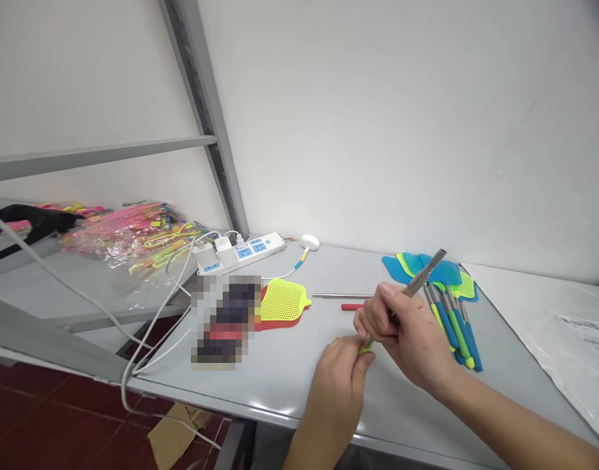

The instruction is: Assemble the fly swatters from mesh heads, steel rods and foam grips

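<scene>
My right hand (402, 326) is closed around a shiny metal rod (424, 273) that slants up to the right above the table. Just below it, my left hand (341, 372) is closed around a yellow-green handle grip (366, 350) at the rod's lower end; most of the grip is hidden by the fingers. Behind my hands lie a thin metal rod (341, 296) and a red handle grip (352, 307). Left of these, a yellow-green fly swatter head (284, 301) rests on red ones. To the right lies a bunch of fly swatters (453, 320) with blue and green handles.
A white power strip (247, 253) with plugs and cables stands at the back left, near a white round device (309, 243). Plastic-bagged colourful items (137, 228) lie beyond the grey metal frame (206, 117). White plastic sheeting (534, 313) covers the right side.
</scene>
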### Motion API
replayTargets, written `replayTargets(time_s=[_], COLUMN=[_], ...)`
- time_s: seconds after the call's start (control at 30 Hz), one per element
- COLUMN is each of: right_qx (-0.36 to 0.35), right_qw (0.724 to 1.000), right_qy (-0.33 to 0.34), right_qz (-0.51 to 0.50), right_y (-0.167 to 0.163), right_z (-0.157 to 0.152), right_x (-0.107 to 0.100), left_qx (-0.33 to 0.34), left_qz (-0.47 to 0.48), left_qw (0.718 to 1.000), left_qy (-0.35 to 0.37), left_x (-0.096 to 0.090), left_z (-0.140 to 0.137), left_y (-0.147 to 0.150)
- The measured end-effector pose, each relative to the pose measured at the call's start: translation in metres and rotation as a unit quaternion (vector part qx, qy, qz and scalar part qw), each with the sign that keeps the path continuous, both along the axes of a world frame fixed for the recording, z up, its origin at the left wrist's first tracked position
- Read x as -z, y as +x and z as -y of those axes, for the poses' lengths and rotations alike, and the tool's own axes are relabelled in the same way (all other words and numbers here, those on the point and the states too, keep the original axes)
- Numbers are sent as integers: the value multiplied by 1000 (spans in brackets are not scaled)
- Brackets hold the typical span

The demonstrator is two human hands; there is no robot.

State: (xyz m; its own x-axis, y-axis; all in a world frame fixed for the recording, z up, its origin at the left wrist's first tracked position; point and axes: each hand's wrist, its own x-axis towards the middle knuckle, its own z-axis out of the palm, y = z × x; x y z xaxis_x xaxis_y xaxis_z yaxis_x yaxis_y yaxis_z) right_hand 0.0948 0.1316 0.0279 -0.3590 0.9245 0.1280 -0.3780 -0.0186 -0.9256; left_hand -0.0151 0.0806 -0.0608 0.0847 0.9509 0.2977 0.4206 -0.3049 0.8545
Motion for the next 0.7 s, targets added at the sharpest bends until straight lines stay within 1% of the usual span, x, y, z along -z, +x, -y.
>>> replayTargets(time_s=[0.1,0.27,0.37,0.47,0.57,0.7], right_qx=[9,2,13,39,64,90], right_qw=[1000,1000,1000,999,997,991], right_qy=[0,-5,14,18,-12,-51], right_qz=[1,18,24,0,-45,-86], right_y=[2,7,10,10,6,2], right_z=[-2,0,4,5,3,5], right_x=[2,2,-1,-2,-2,-1], left_qx=[13,7,15,13,2,11], left_qz=[5,8,18,19,26,23], left_qw=[1000,1000,1000,1000,999,999], left_qy=[-8,-22,-12,6,23,23], left_x=[0,-4,-6,-5,-3,-3], left_z=[1,2,2,3,5,5], left_y=[0,-2,-3,-3,-5,-10])
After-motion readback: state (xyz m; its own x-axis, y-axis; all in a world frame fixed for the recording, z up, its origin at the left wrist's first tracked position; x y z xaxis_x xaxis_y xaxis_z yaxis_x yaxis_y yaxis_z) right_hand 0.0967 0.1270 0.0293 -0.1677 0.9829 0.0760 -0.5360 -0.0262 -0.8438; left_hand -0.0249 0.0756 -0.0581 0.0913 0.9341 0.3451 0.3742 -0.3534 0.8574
